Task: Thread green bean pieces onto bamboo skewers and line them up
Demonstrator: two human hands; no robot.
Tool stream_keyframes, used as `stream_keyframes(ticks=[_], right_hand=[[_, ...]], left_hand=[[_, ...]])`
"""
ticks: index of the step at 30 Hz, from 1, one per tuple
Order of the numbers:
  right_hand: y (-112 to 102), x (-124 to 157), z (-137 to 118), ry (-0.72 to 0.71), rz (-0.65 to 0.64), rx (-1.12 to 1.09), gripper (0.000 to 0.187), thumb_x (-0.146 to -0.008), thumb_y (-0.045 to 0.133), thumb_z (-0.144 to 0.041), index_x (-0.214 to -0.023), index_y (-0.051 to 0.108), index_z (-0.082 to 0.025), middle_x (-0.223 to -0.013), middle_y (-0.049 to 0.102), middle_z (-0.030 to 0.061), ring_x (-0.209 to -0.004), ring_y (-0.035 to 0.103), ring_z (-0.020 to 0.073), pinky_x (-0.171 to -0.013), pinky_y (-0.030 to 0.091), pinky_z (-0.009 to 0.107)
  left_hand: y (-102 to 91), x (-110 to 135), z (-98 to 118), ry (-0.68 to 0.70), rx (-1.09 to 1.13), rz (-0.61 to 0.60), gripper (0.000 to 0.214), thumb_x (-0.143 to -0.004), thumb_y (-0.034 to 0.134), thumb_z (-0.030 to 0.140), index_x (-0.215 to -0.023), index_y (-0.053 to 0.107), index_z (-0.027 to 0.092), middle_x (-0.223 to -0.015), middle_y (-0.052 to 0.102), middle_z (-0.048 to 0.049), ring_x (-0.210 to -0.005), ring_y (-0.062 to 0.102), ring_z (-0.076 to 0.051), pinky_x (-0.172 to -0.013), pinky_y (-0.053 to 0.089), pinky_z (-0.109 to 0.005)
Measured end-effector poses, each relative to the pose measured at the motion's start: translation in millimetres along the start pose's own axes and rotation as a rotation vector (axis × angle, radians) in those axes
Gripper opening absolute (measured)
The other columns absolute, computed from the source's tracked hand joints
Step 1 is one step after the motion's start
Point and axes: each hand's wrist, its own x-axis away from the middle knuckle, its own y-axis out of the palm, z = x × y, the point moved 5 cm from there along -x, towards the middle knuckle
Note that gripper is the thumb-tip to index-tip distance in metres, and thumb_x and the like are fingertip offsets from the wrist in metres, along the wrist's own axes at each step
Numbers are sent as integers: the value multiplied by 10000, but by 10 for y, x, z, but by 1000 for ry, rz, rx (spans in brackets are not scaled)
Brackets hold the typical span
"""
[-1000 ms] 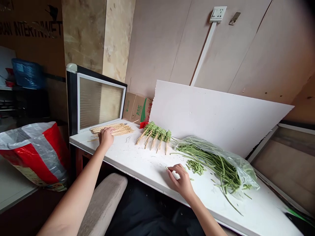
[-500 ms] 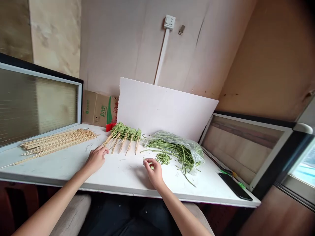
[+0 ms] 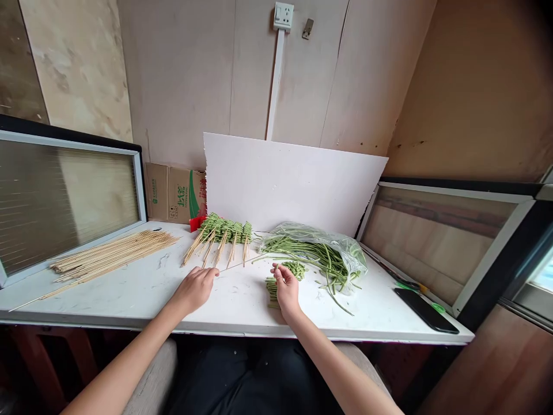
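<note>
My left hand point(image 3: 196, 289) is closed around the end of a thin bamboo skewer point(image 3: 242, 264), which points right and slightly away from me over the table. My right hand point(image 3: 287, 288) pinches a short piece of green bean point(image 3: 275, 267) between thumb and fingertips, close to the skewer's far end. Beside and partly behind that hand lies a row of cut bean pieces point(image 3: 271, 288). A small pile of cut beans point(image 3: 298, 268) sits just beyond it. Finished-looking bean skewers point(image 3: 224, 230) lie stacked at the back, their bare sticks toward me.
Loose bamboo skewers point(image 3: 114, 253) are spread at the left. Long green beans point(image 3: 319, 256) spill from a clear plastic bag point(image 3: 354, 253) at the right. A black phone point(image 3: 425, 311) lies near the right edge. A cardboard box point(image 3: 170, 193) and a white board point(image 3: 294, 178) stand behind.
Both hands have shifted right in view, and the skewer in my left hand now shows clearly. The row of cut beans by my right hand has come into sight. The camera view has shifted.
</note>
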Motion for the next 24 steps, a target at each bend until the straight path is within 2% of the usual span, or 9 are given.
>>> stream_keyframes(ticks=[3,7,17,24], right_hand=[[-9,-2,-15,30,16,-49,454,-857,696,-584,-1036,748,-170,-1026,779,143,-904,692,257,-673,507,319],[1,7,-49,6,-1,-64,453,-868,680,-615,-971,730,-177,-1043,776,140,-867,688,234,-687,519,324],[-9,-43,9,-6,3,-155,428,-826,754,-574,-1003,714,-186,-1045,753,127,-858,685,226,-788,567,391],[106,18,-94,68,-143,-261,385,-804,808,-542,-923,703,-191,-998,744,117,-806,675,208,-784,580,390]], left_hand=[[-30,-6,6,-7,5,-34,237,-966,392,77,-970,601,188,-905,723,-89,-776,634,-251,-793,440,-387],[-47,-3,-10,-58,12,-72,240,-1001,376,152,-846,548,216,-780,683,-63,-696,612,-240,-746,416,-375],[-27,17,-70,-138,53,-18,361,-1050,401,374,-756,544,223,-655,660,-37,-623,621,-214,-683,390,-338],[-45,20,-74,-145,73,12,365,-1044,423,392,-769,588,218,-675,670,-38,-621,618,-209,-657,389,-320]])
